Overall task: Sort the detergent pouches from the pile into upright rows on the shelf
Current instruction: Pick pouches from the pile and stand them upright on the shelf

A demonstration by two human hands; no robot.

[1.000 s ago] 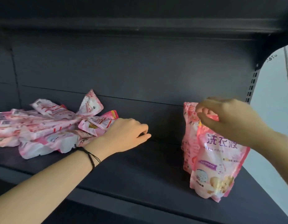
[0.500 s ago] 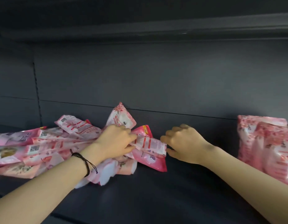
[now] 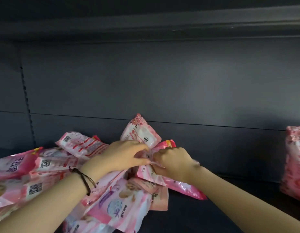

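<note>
Pile (image 3: 112, 207): pink detergent pouches heaped flat on the left half of the shelf (image 3: 213, 216), nearest ones kinda blurry
Left hand (image 3: 124, 155): cord bracelet (image 3: 83, 179) on the wrist, fingers curled, pinching the top edge of a pink pouch (image 3: 183, 186) at the pile's right side
Right hand (image 3: 174, 163): curled tight on that same pouch, right beside the left
Upright pouches (image 3: 295, 162): standing at the far right, well apart from the pile
Leaning pouch (image 3: 141, 133): tilted against the back panel (image 3: 162, 81)

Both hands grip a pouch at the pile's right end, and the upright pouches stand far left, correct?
No: the head view shows the upright pouches far right. The left hand and right hand do grip a pouch at the right end of the pile.
</note>
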